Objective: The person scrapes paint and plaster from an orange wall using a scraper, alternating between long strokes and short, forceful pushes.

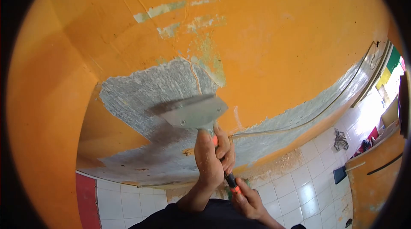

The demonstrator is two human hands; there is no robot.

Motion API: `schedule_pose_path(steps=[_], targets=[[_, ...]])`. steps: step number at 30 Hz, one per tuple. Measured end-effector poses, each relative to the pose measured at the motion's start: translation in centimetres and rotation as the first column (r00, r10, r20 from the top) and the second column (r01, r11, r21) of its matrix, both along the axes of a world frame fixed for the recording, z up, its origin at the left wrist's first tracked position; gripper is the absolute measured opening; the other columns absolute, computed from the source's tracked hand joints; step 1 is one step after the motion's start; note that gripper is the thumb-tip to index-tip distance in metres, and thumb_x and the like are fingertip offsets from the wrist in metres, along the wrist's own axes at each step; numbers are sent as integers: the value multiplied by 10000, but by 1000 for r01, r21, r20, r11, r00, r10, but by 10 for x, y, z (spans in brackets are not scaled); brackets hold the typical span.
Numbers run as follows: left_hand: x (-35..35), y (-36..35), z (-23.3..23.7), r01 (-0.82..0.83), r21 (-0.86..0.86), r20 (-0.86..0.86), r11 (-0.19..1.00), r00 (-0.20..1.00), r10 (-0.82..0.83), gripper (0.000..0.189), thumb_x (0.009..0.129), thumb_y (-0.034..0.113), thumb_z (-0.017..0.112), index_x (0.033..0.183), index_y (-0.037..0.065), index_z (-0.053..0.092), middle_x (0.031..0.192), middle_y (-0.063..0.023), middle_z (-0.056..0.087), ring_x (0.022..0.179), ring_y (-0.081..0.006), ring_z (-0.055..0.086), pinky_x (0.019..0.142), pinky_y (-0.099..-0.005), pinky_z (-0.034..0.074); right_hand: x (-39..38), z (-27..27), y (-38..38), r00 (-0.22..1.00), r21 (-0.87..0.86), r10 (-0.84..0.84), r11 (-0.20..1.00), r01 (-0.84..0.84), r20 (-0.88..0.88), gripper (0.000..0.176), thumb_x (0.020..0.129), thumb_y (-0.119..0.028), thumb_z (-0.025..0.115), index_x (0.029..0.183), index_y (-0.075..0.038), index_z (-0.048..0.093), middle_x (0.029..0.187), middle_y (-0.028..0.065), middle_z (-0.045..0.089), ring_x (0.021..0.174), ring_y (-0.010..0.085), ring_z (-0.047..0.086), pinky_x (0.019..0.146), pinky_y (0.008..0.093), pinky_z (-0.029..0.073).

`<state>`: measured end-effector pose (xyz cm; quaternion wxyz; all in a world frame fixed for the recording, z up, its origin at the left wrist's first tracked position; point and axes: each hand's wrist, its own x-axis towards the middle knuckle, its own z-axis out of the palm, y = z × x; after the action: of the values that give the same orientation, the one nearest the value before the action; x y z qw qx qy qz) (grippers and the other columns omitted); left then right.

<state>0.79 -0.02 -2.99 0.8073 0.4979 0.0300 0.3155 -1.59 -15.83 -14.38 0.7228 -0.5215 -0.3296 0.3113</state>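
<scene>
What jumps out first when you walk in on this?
A bright orange wall fills the view, with a big grey scraped patch at its centre. Against the patch lies a scraper with a wide blade, its handle held by the left hand above and right hand below.

The blade (192,111) above the left hand (209,160) is dull grey metal, with an orange and black plastic handle (230,180). The orange paint (278,36) above it is smooth, and the bare patch (145,92) is rough and grey. The tiles (299,188) beside the right hand (247,200) are shiny white.
</scene>
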Motion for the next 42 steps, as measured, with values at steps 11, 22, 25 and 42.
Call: schedule_pose_path(steps=[11,22,25,42], targets=[[4,-2,7,7,-4,-18,1000,1000,-7,427,979,518,293,984,120,451,564,61,286,332,-36,207,279,-199,225,0,0,3,999,41,-47,998,47,10,482,970,-147,476,1417,-43,332,737,35,555,580,83,500,566,220,435],[10,-5,15,11,17,-16,1000,1000,-11,447,980,527,271,997,125,467,563,65,276,346,-29,214,291,-189,230,7,6,1,996,125,71,990,-63,-57,529,997,-135,382,1482,-133,172,699,14,445,483,85,371,463,238,331],[3,-9,14,-3,-31,-39,1000,999,2,445,984,517,269,1006,119,466,569,64,284,342,-31,217,286,-191,233,-2,3,-5,996,142,71,988,-63,-52,529,993,-130,391,1481,-135,184,729,19,456,495,88,386,464,242,337],[12,-11,8,29,-75,44,997,999,-26,409,986,505,284,1005,133,452,575,65,291,337,-34,218,280,-192,229,13,17,-13,990,58,53,997,-46,-133,486,991,-127,421,1446,-46,269,715,3,484,557,71,423,532,227,382]])
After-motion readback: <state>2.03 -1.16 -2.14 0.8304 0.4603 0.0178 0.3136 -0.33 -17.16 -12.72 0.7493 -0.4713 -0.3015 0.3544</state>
